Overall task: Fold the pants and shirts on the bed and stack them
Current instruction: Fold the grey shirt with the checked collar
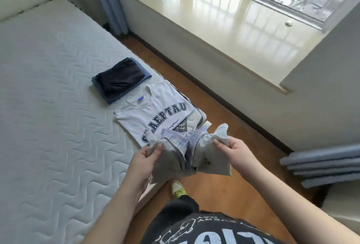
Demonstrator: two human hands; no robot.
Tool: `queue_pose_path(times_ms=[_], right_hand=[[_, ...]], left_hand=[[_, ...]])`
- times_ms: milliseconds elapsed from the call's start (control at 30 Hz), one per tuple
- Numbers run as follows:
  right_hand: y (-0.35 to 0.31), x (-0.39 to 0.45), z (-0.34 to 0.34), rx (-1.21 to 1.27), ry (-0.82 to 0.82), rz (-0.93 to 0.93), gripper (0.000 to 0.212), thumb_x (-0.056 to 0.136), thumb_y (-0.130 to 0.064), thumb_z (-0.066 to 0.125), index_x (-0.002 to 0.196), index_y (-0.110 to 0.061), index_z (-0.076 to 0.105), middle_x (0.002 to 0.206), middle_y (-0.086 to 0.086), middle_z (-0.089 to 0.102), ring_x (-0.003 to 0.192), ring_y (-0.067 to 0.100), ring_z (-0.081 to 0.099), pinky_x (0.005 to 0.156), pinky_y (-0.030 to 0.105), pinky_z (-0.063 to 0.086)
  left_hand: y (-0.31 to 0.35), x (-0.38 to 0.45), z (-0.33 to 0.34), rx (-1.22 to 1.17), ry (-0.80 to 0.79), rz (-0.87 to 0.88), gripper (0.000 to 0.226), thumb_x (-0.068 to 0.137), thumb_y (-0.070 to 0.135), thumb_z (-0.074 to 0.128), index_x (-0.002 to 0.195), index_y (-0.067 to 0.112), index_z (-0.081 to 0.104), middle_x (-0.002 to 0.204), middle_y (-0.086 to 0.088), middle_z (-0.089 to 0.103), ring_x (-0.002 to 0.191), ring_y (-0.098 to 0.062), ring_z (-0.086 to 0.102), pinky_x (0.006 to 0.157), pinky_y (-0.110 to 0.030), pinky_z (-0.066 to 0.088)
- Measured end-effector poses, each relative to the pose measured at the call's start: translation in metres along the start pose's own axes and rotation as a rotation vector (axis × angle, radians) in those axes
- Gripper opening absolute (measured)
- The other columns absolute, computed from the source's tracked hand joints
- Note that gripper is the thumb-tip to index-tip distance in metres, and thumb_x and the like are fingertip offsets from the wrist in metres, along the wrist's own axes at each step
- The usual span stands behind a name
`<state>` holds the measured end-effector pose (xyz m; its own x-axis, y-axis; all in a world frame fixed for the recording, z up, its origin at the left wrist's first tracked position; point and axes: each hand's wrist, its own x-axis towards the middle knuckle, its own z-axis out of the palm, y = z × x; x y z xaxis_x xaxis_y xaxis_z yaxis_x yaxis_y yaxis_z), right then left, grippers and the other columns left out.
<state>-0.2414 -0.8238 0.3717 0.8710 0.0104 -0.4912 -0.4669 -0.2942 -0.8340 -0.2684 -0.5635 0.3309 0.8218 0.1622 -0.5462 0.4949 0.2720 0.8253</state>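
Beside the bed (48,107), left hand (145,161) and right hand (236,149) each grip a bunched grey garment (187,154) above the folded shirt (153,115).

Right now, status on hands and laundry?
Left hand and right hand grip bunched grey garment, unfolded. Lettered white T-shirt folded; dark stack beside it. Nothing obstructing.

A white quilted mattress (48,97) carries 2 folded lots near its right edge. A dark navy stack of folded pants (120,80) lies farther along, resting on a blue folded piece. Just beside it, nearer the corner, a white T-shirt (153,111) with navy block letters lies flat, collar toward the pants. Beside the mattress runs a wooden floor (224,126).
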Motion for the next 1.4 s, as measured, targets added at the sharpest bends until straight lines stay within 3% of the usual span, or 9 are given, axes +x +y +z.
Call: queue_pose_path(times_ms=[267, 400, 567, 700, 800, 1100, 1167, 1300, 1400], right_hand=[[-0.042, 0.098, 0.023, -0.066, -0.157, 0.025, 0.028, 0.095, -0.018, 0.062, 0.105, 0.008, 0.066, 0.088, 0.012, 0.067, 0.083, 0.018, 0.059, 0.080, 0.036, 0.051], [-0.049, 0.148, 0.024, -0.131, -0.244, 0.045, 0.033, 0.093, -0.029, 0.067, 0.101, 0.003, 0.068, 0.090, 0.017, 0.072, 0.084, 0.025, 0.065, 0.082, 0.042, 0.054], [-0.045, 0.213, 0.017, -0.207, -0.386, 0.095, 0.020, 0.090, -0.029, 0.071, 0.094, -0.010, 0.074, 0.092, 0.009, 0.077, 0.084, 0.021, 0.071, 0.081, 0.038, 0.057], [-0.048, 0.263, 0.006, -0.311, -0.512, 0.118, 0.013, 0.092, -0.023, 0.068, 0.093, -0.010, 0.074, 0.089, 0.005, 0.077, 0.082, 0.016, 0.068, 0.080, 0.033, 0.056], [-0.052, 0.296, -0.004, -0.410, -0.612, 0.118, 0.016, 0.093, -0.019, 0.064, 0.098, -0.007, 0.073, 0.097, 0.016, 0.074, 0.084, 0.018, 0.066, 0.088, 0.043, 0.054], [-0.062, 0.378, 0.021, -0.581, -0.790, 0.094, 0.026, 0.095, -0.030, 0.063, 0.105, -0.007, 0.070, 0.109, 0.023, 0.069, 0.098, 0.033, 0.068, 0.099, 0.053, 0.046], [-0.058, 0.395, 0.033, -0.578, -0.775, 0.069, 0.018, 0.095, -0.029, 0.063, 0.098, -0.013, 0.072, 0.095, 0.009, 0.074, 0.092, 0.026, 0.068, 0.090, 0.041, 0.052], [-0.052, 0.417, 0.055, -0.519, -0.699, 0.031, 0.014, 0.098, -0.025, 0.059, 0.098, -0.024, 0.074, 0.099, 0.006, 0.075, 0.095, 0.021, 0.069, 0.091, 0.039, 0.052], [-0.051, 0.432, 0.073, -0.507, -0.684, 0.008, 0.017, 0.099, -0.025, 0.057, 0.107, -0.025, 0.072, 0.104, 0.004, 0.075, 0.103, 0.025, 0.068, 0.097, 0.047, 0.051]], left_hand=[[0.015, 0.073, -0.016, -0.027, 0.085, -0.012, 0.022, 0.078, 0.019, 0.078, 0.097, 0.012, 0.070, 0.090, -0.006, 0.078, 0.084, -0.020, 0.075, 0.064, -0.023, 0.057], [0.006, 0.104, -0.023, -0.006, 0.215, -0.063, 0.021, 0.081, 0.023, 0.080, 0.097, 0.013, 0.070, 0.092, -0.005, 0.078, 0.093, -0.025, 0.073, 0.085, -0.036, 0.057], [-0.012, 0.137, -0.019, 0.011, 0.389, -0.144, 0.033, 0.076, 0.034, 0.082, 0.098, 0.014, 0.067, 0.102, -0.006, 0.075, 0.091, -0.019, 0.072, 0.083, -0.033, 0.056], [-0.025, 0.152, -0.006, 0.013, 0.493, -0.234, 0.059, 0.081, 0.033, 0.080, 0.127, 0.002, 0.060, 0.120, -0.013, 0.068, 0.110, -0.031, 0.065, 0.102, -0.049, 0.050], [-0.030, 0.156, 0.008, -0.019, 0.529, -0.247, 0.028, 0.085, 0.028, 0.077, 0.107, 0.011, 0.072, 0.103, -0.009, 0.076, 0.102, -0.034, 0.070, 0.099, -0.052, 0.051], [-0.038, 0.171, 0.025, 0.130, 0.636, -0.216, 0.007, 0.096, 0.030, 0.064, 0.094, 0.028, 0.070, 0.075, 0.019, 0.073, 0.071, 0.000, 0.063, 0.062, -0.009, 0.045], [-0.040, 0.183, 0.011, 0.208, 0.602, -0.216, 0.009, 0.096, 0.033, 0.063, 0.098, 0.028, 0.071, 0.075, 0.022, 0.073, 0.067, 0.004, 0.065, 0.058, -0.007, 0.044], [-0.036, 0.215, -0.023, 0.241, 0.585, -0.244, 0.019, 0.095, 0.040, 0.063, 0.099, 0.024, 0.072, 0.088, -0.015, 0.074, 0.076, -0.026, 0.065, 0.072, -0.035, 0.052], [-0.030, 0.242, -0.045, 0.290, 0.586, -0.240, 0.030, 0.096, 0.044, 0.058, 0.105, 0.018, 0.072, 0.086, -0.005, 0.071, 0.080, -0.022, 0.065, 0.076, -0.039, 0.053]])
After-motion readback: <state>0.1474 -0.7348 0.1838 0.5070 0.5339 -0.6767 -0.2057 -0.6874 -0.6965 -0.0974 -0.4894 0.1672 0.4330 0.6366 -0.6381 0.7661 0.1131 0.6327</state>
